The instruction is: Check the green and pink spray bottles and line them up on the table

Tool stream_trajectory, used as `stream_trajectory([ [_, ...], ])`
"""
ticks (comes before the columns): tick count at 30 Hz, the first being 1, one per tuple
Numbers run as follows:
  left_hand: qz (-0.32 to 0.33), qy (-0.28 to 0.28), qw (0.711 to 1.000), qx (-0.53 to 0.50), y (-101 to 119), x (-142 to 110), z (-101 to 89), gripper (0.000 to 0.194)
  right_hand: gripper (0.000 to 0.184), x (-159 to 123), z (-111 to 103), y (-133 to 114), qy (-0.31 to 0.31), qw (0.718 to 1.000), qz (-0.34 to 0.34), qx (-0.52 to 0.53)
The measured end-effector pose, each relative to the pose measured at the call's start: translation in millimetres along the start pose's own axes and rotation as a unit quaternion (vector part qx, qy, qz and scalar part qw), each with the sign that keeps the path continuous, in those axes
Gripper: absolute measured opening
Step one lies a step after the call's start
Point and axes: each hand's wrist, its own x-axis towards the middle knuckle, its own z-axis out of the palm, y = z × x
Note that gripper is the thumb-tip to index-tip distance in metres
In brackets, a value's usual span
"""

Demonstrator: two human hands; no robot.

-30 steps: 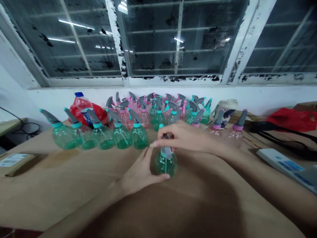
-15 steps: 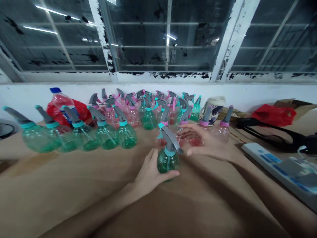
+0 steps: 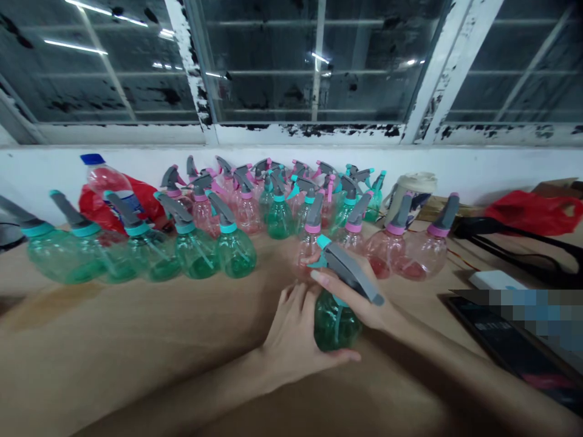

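Note:
A round green spray bottle with a grey trigger head and teal collar is between my hands near the middle of the table. My left hand wraps around the bottle's left side, its thumb across the lower front. At the collar, my right hand has its fingers closed around the neck, partly hidden behind the grey head. The head's teal nozzle points up and left. Just behind stands a pink spray bottle, the first of a short row of pink ones.
Several green spray bottles line the left. More pink and green bottles crowd the wall. A blue-capped drink bottle and red bag stand back left. A patterned cup, black strap, red bag and phone are on the right.
My right hand moved off the bottle's head to the right, then came back to its neck. My left hand stayed on the bottle. The head's handle turned to point toward the right front.

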Motion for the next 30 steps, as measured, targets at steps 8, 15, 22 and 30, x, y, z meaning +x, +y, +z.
stream_trajectory([
  [8,0.023,-0.190,0.980,0.061,-46.6,-11.4,-27.1,0.079,0.022,15.8,0.4,7.1,-0.012,0.997,0.071,0.043],
  [15,0.025,-0.204,0.975,0.083,-47.6,-14.5,-23.8,0.064,0.020,17.1,3.1,2.1,-0.026,0.988,0.117,0.099],
  [22,0.022,-0.183,0.980,0.069,-43.9,-13.5,-20.7,0.066,0.018,15.9,1.1,6.7,-0.027,0.998,0.054,0.019],
  [30,0.016,-0.170,0.983,0.060,-40.0,-10.9,-18.4,0.062,0.019,17.4,2.0,7.3,-0.022,0.998,0.061,0.026],
])
